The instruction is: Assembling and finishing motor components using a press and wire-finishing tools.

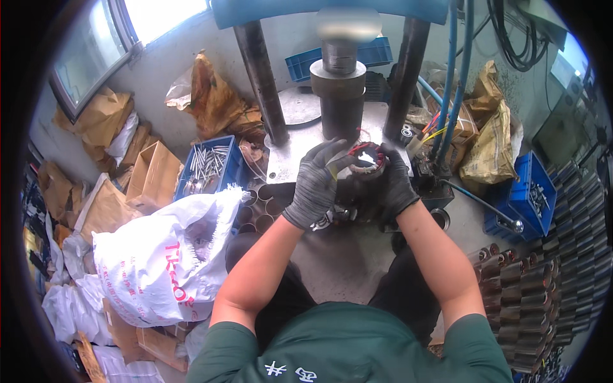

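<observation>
1. Green shirt fabric (357, 348) lay closest to the lens, with both bare forearms reaching forward from it toward the press.
2. Both hands wore dark grey gloves and met on one ring-shaped motor stator (365, 167) with red-wrapped windings, held just in front of the press plate (290, 156).
3. The left hand (315, 185) closed its grip over the stator's near-left side, fingers curled across the top rim, apparently to steady it from above.
4. The right hand (394, 185) cupped the stator from the right and below, its grip wrapped on the body, seemingly carrying the weight.
5. Beyond the grip stood the dark cylindrical ram (338, 96) between two columns, so the part seemed to be held level with the plate beneath it.
6. Left of the grip sat a blue bin (185, 182) of long metal pins, within arm's reach, and nearer still a white woven sack (153, 262) with its mouth open.
7. Just under the left wrist lay a cluster of open metal tubes (258, 214).
8. Right of the grip, stacked copper-toned stator cores (530, 293) ran in rows, close enough to pick from without standing.
9. Farther right a second blue crate (533, 198) held small metal parts, and a lever with a ball end (516, 225) lay pointing toward it.
</observation>
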`<action>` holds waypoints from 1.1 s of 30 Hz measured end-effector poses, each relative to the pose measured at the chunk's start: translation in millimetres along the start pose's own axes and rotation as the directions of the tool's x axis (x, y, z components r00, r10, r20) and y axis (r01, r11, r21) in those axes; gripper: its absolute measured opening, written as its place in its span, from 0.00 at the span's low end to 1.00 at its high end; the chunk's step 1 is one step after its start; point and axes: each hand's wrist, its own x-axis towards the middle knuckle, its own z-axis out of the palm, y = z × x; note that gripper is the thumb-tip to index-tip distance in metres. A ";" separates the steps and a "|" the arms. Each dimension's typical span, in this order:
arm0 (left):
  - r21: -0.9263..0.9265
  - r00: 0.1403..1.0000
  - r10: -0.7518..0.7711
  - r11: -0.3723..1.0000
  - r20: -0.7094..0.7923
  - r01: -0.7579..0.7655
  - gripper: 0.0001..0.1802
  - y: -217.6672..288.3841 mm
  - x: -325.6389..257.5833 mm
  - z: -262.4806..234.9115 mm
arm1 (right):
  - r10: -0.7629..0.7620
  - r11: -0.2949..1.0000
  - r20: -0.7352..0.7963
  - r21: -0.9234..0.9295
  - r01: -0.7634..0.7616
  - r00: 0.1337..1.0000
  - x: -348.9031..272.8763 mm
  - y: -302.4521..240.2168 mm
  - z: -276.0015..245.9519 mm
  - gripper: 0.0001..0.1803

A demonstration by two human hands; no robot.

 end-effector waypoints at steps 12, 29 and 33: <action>-0.574 0.651 -0.728 0.446 0.214 0.687 0.19 -19.1 -21.1 28.1 | -0.207 0.978 0.099 -0.013 0.209 0.973 -14.7 13.6 17.9 0.30; -0.261 0.937 -0.286 0.906 0.199 0.332 0.12 -6.8 -15.7 26.4 | -0.269 0.942 0.092 -0.182 0.282 0.959 -22.6 22.6 -10.8 0.41; -0.281 0.945 -0.291 0.904 0.147 0.322 0.18 -4.6 -19.5 31.8 | -0.295 0.905 0.092 -0.293 0.309 0.951 -26.6 24.2 -12.4 0.46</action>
